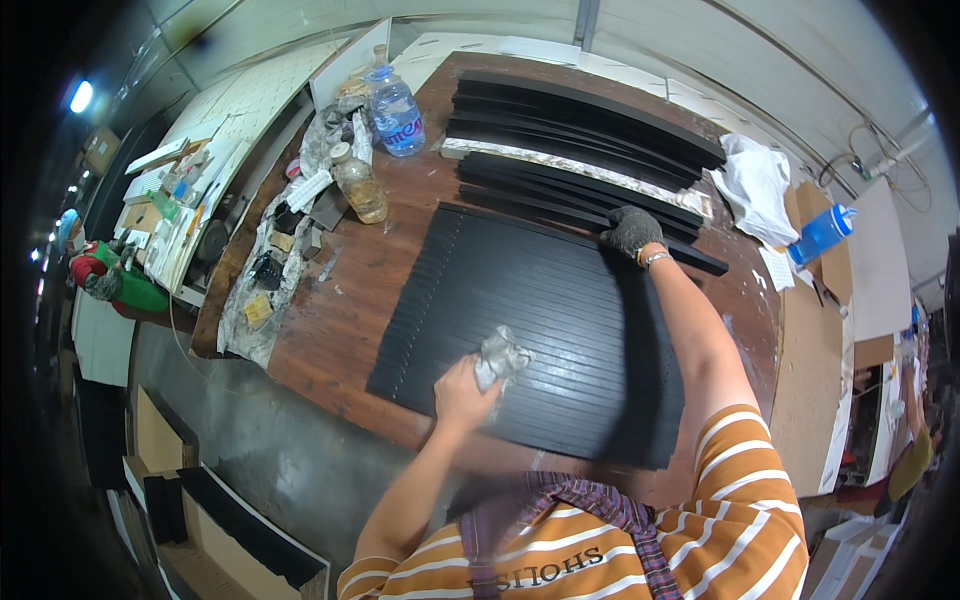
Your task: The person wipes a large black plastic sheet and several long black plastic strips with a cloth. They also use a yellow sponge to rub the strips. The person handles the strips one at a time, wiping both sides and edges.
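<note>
A row of flat black strips lies side by side as a panel (530, 300) on the brown table. My left hand (465, 395) is bare and closed round a crumpled, grey-white rag (502, 355), which touches the strips near the panel's front left. My right hand (632, 233), in a dark grey knit glove, is at the panel's far right edge. Its fingers are curled at a black strip (700, 257) lying just beyond the panel; the fingertips are partly hidden. Farther back, more black strips (580, 115) are piled, with a pale, stained bar (575, 172) between two groups.
At the table's (330, 345) left stand a large water bottle (397, 115) and a bottle of brownish liquid (358, 185), beside a stained cloth with small blocks. A white cloth (755, 185) and a blue bottle (822, 235) are at the right. Another person (125, 280) is far left.
</note>
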A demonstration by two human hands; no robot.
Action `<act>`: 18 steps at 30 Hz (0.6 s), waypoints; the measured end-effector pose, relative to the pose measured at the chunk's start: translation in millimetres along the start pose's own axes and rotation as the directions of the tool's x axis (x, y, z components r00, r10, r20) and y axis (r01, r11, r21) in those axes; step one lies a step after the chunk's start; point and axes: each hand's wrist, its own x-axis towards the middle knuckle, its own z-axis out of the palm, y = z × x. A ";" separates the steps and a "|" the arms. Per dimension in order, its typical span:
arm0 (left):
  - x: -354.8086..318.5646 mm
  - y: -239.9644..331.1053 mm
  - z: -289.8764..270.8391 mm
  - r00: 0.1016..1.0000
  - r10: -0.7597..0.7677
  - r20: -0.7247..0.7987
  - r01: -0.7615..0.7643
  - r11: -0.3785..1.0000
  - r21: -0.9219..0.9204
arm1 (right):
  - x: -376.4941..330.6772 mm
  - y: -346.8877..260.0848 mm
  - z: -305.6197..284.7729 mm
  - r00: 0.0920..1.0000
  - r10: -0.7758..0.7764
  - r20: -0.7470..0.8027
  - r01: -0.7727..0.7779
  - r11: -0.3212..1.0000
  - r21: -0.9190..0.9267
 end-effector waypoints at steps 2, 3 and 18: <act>1.7 1.2 -0.8 1.000 0.008 0.017 -0.008 1.000 -0.005 | 9.9 -7.0 17.0 0.997 0.051 -0.060 -0.048 0.997 0.055; 1.8 1.8 -0.8 1.000 0.020 -0.015 -0.020 1.000 0.008 | 16.4 -11.9 21.6 0.992 0.047 -0.114 -0.042 0.998 0.043; -4.2 -7.8 3.8 0.999 0.024 0.031 -0.024 1.000 -0.003 | -18.9 50.4 45.2 0.994 -0.071 0.081 0.039 0.938 0.345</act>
